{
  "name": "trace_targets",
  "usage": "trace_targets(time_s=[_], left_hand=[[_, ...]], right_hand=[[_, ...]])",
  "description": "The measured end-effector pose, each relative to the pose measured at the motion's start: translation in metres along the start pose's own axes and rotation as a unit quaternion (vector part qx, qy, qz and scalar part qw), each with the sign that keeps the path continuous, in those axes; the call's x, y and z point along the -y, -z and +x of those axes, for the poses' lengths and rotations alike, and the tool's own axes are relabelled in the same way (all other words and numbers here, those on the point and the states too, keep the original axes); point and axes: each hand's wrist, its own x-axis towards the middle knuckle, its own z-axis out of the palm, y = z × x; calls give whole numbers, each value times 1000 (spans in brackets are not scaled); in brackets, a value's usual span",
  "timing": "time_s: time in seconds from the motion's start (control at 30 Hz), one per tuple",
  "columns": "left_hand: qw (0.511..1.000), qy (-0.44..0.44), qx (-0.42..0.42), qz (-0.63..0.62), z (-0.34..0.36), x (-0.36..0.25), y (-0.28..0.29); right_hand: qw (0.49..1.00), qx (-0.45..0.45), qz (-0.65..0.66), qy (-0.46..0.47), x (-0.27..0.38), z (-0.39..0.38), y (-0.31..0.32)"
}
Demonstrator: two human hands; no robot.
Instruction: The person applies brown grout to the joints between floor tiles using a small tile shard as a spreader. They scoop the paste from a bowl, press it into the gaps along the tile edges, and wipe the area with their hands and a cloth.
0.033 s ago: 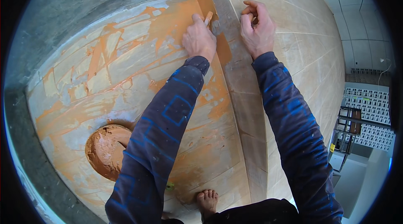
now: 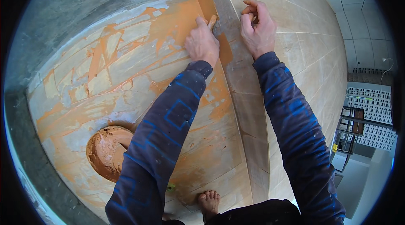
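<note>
My left hand (image 2: 203,41) is closed around a narrow, orange-smeared tool (image 2: 212,22) whose working end is hidden. It is at the inner corner where the tiled floor (image 2: 139,62) meets a low tiled border strip (image 2: 249,102). Wet orange-brown grout (image 2: 207,5) coats the strip around that tool. To the right, my right hand (image 2: 259,31) lies against the beige tiled surface (image 2: 303,26), its fingers curled inward and smudged with orange. Nothing shows between those fingers. A round tub of orange grout (image 2: 110,151) stands on the floor, partly covered by my left forearm.
A grey wall (image 2: 97,10) curves along the far left side. Grout smears streak the floor tiles. My bare foot (image 2: 209,202) is at the bottom, near a small green item (image 2: 171,187). Far right, a metal frame (image 2: 351,130) stands before a perforated white block wall (image 2: 371,98).
My left hand has shifted slightly right and down along the strip, with the tool still in it. The right hand has barely moved.
</note>
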Motion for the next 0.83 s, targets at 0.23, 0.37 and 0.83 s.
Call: trace_targets(time_s=[0.23,0.37,0.83], left_hand=[[996,-26,90,-5,-89,5,12],[979,-49,198,-15,-116,18,38],[996,-5,63,60,21,-5,10]], right_hand=[[1000,13,9,15,5,1,-4],[1000,18,-16,6,-4,-3,4],[1000,11,-20,3,-3,3,1]])
